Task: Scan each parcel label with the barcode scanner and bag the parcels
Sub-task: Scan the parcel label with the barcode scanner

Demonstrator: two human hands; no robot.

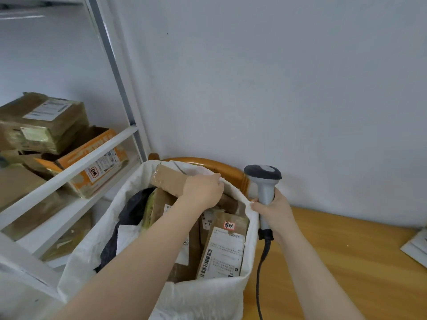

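Hidden behind the bag (196, 299) wall: lower parts of the parcels (171, 179). Too small to read: their label print (227, 252). Cut off by the bottom edge: the scanner cable (266, 247); by the right edge: white papers (416, 248) on the counter (346, 262).

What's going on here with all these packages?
A person is bagging parcels. Their left hand grips a brown cardboard parcel at the mouth of a white woven sack stuffed with labelled parcels. Their right hand holds a grey handheld barcode scanner upright beside the sack's rim. More boxes wait on the white shelf.
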